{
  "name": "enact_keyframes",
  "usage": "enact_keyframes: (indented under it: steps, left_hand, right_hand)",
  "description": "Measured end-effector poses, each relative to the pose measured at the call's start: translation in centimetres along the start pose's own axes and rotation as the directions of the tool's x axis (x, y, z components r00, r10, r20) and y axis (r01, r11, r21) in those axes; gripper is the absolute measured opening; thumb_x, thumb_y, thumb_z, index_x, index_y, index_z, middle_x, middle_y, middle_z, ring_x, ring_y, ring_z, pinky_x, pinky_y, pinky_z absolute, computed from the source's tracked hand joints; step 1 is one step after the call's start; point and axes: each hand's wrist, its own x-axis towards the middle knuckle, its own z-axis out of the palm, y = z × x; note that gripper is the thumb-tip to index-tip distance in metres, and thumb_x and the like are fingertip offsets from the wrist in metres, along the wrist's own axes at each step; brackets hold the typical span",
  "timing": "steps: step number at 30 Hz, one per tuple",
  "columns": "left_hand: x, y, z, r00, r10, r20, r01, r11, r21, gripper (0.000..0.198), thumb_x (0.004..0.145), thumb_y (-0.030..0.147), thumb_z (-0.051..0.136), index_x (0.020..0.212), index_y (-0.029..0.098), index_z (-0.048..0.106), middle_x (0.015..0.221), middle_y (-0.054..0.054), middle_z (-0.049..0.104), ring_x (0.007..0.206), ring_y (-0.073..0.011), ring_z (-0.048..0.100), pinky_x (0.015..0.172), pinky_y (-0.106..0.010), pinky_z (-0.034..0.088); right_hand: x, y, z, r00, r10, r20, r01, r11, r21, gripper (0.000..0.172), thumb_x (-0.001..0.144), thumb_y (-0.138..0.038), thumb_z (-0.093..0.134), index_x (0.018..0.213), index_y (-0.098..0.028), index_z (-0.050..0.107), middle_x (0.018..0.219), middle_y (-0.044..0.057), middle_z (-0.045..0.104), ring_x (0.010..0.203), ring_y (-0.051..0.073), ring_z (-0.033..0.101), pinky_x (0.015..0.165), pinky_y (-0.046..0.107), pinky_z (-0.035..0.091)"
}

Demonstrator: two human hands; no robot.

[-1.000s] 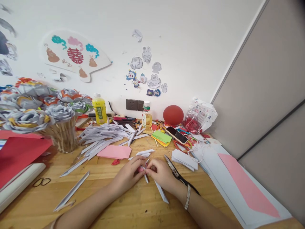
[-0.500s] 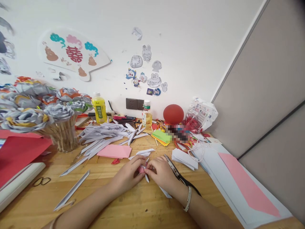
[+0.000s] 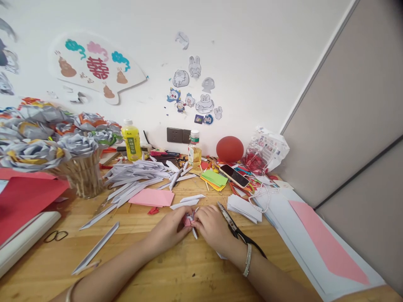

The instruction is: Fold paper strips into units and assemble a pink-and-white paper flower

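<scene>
Between my two hands, low over the wooden table, is a small folded paper piece (image 3: 189,220) in pink and white. My left hand (image 3: 172,226) pinches its left side. The fingers of my right hand (image 3: 212,224) are closed on its right side and partly cover it. A narrow white strip end (image 3: 194,233) sticks out below the fingertips. Black-handled scissors (image 3: 234,228) lie beside my right hand, blades pointing away. Just beyond my hands rest folded white paper strips (image 3: 188,202) and a stack of pink paper (image 3: 152,197).
A pile of folded white strips (image 3: 138,176) lies behind, near a yellow-drink bottle (image 3: 131,141). Paper flowers (image 3: 34,155) on sticks stand at left. A phone (image 3: 234,175), green notes (image 3: 214,178), white slips (image 3: 244,208) and a red balloon (image 3: 229,149) sit at right.
Both hands stay at the same spot on the paper piece. My right fingers have shifted slightly, curling more over it, and the pink part shows a little differently.
</scene>
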Motion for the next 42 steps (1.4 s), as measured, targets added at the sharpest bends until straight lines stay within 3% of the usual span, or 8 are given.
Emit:
enact_keyframes:
  steps: [6, 10, 16, 24, 28, 32, 38, 42]
  left_hand:
    - [-0.1, -0.2, 0.1, 1.000, 0.005, 0.000, -0.005, 1.000, 0.007, 0.019, 0.081, 0.025, 0.051, 0.099, 0.019, 0.052, 0.084, -0.002, 0.062, 0.073, -0.0157, 0.057, 0.066, -0.026, 0.045]
    - [0.0, 0.0, 0.1, 1.000, 0.024, 0.006, -0.024, 0.999, 0.037, 0.018, 0.081, 0.024, 0.051, 0.099, 0.020, 0.052, 0.084, -0.002, 0.062, 0.073, -0.0159, 0.057, 0.066, -0.026, 0.045]
    - [0.0, 0.6, -0.2, 1.000, 0.017, 0.010, -0.017, 0.999, 0.040, 0.015, 0.081, 0.024, 0.051, 0.096, 0.020, 0.052, 0.083, -0.001, 0.062, 0.072, -0.0157, 0.058, 0.066, -0.025, 0.045]
    - [0.0, 0.4, -0.2, 1.000, 0.001, 0.015, -0.002, 1.000, 0.024, 0.023, 0.081, 0.027, 0.052, 0.103, 0.019, 0.051, 0.089, -0.004, 0.063, 0.076, -0.0166, 0.058, 0.068, -0.027, 0.046]
    - [0.0, 0.5, -0.4, 1.000, -0.011, 0.021, 0.011, 1.000, -0.013, 0.024, 0.083, 0.031, 0.050, 0.104, 0.019, 0.052, 0.085, -0.003, 0.062, 0.071, -0.0156, 0.057, 0.063, -0.025, 0.045]
    - [0.0, 0.4, -0.2, 1.000, -0.023, 0.019, 0.024, 0.999, -0.044, 0.025, 0.083, 0.033, 0.050, 0.104, 0.019, 0.051, 0.079, -0.002, 0.060, 0.067, -0.0150, 0.056, 0.059, -0.023, 0.045]
    - [0.1, 0.3, 0.0, 1.000, 0.010, -0.001, -0.010, 0.999, -0.034, 0.026, 0.083, 0.028, 0.050, 0.107, 0.020, 0.050, 0.090, -0.004, 0.062, 0.074, -0.0160, 0.057, 0.065, -0.025, 0.046]
    - [0.1, 0.4, 0.0, 1.000, 0.020, -0.005, -0.020, 1.000, 0.005, 0.026, 0.082, 0.026, 0.051, 0.107, 0.020, 0.050, 0.093, -0.005, 0.062, 0.077, -0.0170, 0.058, 0.069, -0.027, 0.046]
  right_hand:
    - [0.1, -0.3, -0.1, 0.992, 0.123, 0.013, -0.124, 0.979, 0.163, 0.010, 0.084, -0.024, 0.059, 0.077, -0.019, 0.054, 0.082, 0.000, 0.063, 0.080, 0.016, 0.055, 0.071, 0.028, 0.035]
    - [0.2, -0.2, 0.0, 0.990, 0.139, 0.002, -0.138, 0.975, 0.174, 0.010, 0.085, -0.023, 0.057, 0.076, -0.019, 0.054, 0.081, 0.001, 0.062, 0.080, 0.016, 0.054, 0.070, 0.028, 0.036]
    - [0.2, 0.8, 0.5, 0.997, -0.078, 0.025, 0.076, 0.993, 0.093, 0.010, 0.088, -0.022, 0.052, 0.080, -0.017, 0.055, 0.084, 0.004, 0.059, 0.082, 0.017, 0.052, 0.073, 0.027, 0.039]
    - [0.3, 1.4, -0.5, 0.979, -0.205, 0.014, 0.201, 0.971, 0.132, 0.015, 0.091, -0.024, 0.046, 0.085, -0.017, 0.057, 0.086, 0.006, 0.061, 0.084, 0.018, 0.054, 0.077, 0.030, 0.043]
    - [0.1, 2.3, -2.0, 0.993, -0.115, 0.004, 0.108, 0.950, 0.292, 0.008, 0.089, -0.021, 0.049, 0.089, -0.020, 0.058, 0.088, 0.002, 0.063, 0.085, 0.016, 0.056, 0.077, 0.028, 0.043]
    - [0.0, 2.6, -2.7, 0.999, 0.030, -0.039, -0.013, 0.928, 0.373, 0.017, 0.091, -0.015, 0.041, 0.096, -0.021, 0.056, 0.093, 0.003, 0.062, 0.087, 0.015, 0.056, 0.076, 0.028, 0.043]
    - [0.1, 0.9, -1.5, 0.998, 0.064, 0.006, -0.063, 0.949, 0.309, 0.002, 0.083, -0.019, 0.057, 0.085, -0.019, 0.059, 0.080, 0.000, 0.062, 0.076, 0.015, 0.056, 0.069, 0.025, 0.040]
    - [0.2, 0.3, -1.1, 0.998, 0.069, 0.015, -0.070, 0.952, 0.298, 0.003, 0.083, -0.019, 0.059, 0.080, -0.020, 0.061, 0.079, -0.001, 0.064, 0.076, 0.014, 0.058, 0.067, 0.024, 0.040]
